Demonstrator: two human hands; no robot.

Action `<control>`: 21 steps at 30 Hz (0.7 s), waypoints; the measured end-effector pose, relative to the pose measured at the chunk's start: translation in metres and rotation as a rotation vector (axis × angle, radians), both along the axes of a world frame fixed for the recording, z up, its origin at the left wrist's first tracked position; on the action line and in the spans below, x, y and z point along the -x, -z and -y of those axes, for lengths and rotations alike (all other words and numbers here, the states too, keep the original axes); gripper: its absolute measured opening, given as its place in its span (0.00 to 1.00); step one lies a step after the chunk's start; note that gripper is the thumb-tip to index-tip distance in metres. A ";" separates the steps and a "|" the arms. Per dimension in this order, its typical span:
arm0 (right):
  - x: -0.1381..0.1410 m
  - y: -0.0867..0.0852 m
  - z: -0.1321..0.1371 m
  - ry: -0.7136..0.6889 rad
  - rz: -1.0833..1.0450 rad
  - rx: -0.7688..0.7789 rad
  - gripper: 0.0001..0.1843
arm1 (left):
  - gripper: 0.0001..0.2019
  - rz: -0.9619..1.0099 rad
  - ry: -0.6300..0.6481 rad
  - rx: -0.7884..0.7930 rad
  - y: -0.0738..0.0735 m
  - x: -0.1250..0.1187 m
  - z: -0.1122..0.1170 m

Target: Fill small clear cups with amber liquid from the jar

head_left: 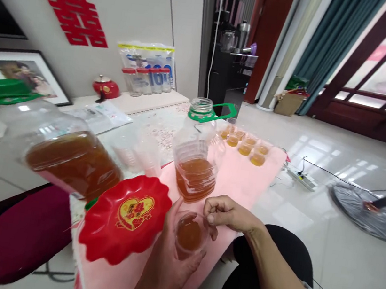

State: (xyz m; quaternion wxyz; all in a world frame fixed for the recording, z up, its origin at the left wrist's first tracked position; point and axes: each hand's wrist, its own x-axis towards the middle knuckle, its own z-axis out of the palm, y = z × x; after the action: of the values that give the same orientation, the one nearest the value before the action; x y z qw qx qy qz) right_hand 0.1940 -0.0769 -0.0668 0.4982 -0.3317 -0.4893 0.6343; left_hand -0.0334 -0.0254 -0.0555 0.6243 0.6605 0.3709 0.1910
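My left hand point(167, 259) is wrapped round a small clear plastic cup point(188, 235) filled with amber liquid, held just above the pink table cover point(241, 179). My right hand point(226, 213) is curled, with thumb and fingertips pinched at the cup's far rim. Just behind the cup stands an open clear jug point(196, 157) with a green handle, about a third full of the same amber liquid. A second, larger jug point(60, 148) of amber liquid stands close at the left. A red scalloped plate point(124, 218) lies beside my left hand.
Several filled small cups point(246, 146) sit at the far end of the pink cover. A stack of clear cups point(138, 154) stands between the jugs. A dark red stool point(20, 235) is at lower left; a power strip point(300, 177) and a fan base point(365, 210) lie on the floor at right.
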 end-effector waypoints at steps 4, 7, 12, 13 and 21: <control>-0.001 0.006 0.002 0.036 0.002 0.037 0.14 | 0.49 0.042 0.029 -0.049 0.006 -0.007 0.002; -0.001 0.012 0.003 0.082 -0.004 0.080 0.14 | 0.43 0.063 -0.034 -0.062 0.001 -0.013 0.007; -0.001 0.021 0.005 0.142 -0.023 0.143 0.16 | 0.45 0.130 0.037 -0.062 0.017 -0.017 0.004; -0.001 0.021 0.006 0.146 -0.029 0.149 0.16 | 0.47 0.146 0.054 -0.060 0.021 -0.018 0.004; -0.017 0.026 0.023 0.204 -0.032 0.173 0.16 | 0.54 0.323 -0.110 0.031 0.019 -0.034 0.022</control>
State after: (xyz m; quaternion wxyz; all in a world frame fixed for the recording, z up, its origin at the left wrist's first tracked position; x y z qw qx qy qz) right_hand 0.2106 -0.0999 -0.0930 0.5373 -0.4115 -0.3884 0.6253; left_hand 0.0003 -0.0471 -0.0744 0.6744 0.5902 0.3042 0.3229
